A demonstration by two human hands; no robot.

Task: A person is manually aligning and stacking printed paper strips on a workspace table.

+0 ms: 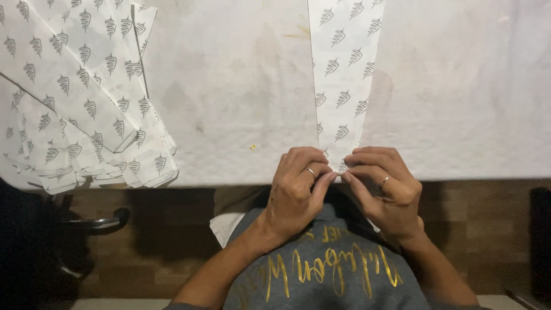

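Observation:
A long white paper piece (344, 74) printed with small grey cone-shaped marks lies on the white table (241, 86), narrowing toward me. My left hand (295, 192) and my right hand (383, 186) both pinch its near tip at the table's front edge, fingertips almost touching each other. Each hand wears a ring. The very end of the paper is hidden under my fingers.
A stack of several folded sheets of the same printed paper (80, 97) lies fanned out at the table's left. The stained tabletop ends at its front edge (229, 185). Below it are a wooden floor (172, 241) and a dark chair arm (97, 223).

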